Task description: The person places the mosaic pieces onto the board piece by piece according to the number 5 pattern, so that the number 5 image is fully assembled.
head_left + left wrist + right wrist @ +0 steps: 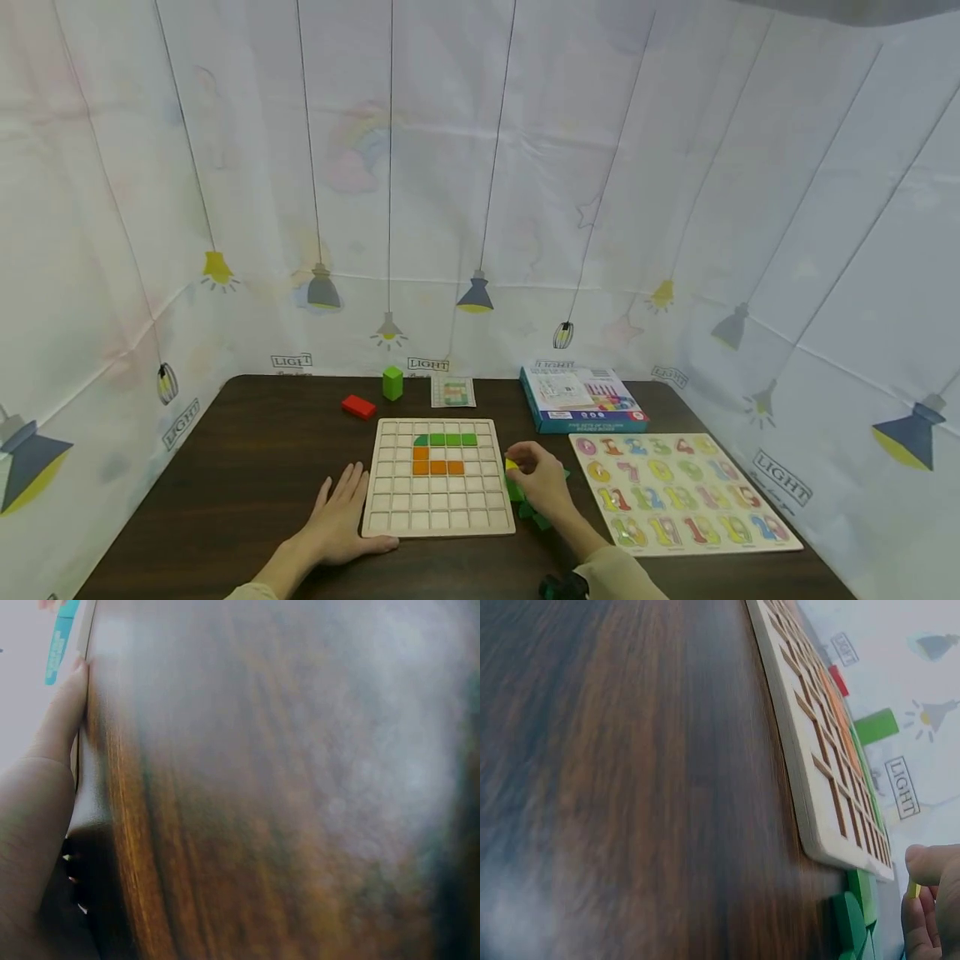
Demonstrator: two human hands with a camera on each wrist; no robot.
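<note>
A wooden grid board [438,503] lies flat on the dark table. Set in its upper cells are a row of green squares [452,439] with a darker green rounded piece [421,440] at its left end, and several orange squares [437,467] below. My left hand [339,522] rests with fingers spread on the table, its thumb at the board's lower left corner. Just right of the board, my right hand [543,482] pinches a small yellow block [914,889] between thumb and fingers. Under and beside that hand sit green blocks [862,894] and dark green blocks [847,922], partly hidden.
Behind the board are a red block [358,407], an upright green block [392,383] and a pattern card [453,392]. A blue-edged game box [583,400] stands back right, with a number puzzle board [678,492] in front. A printed curtain [450,208] hangs behind the table.
</note>
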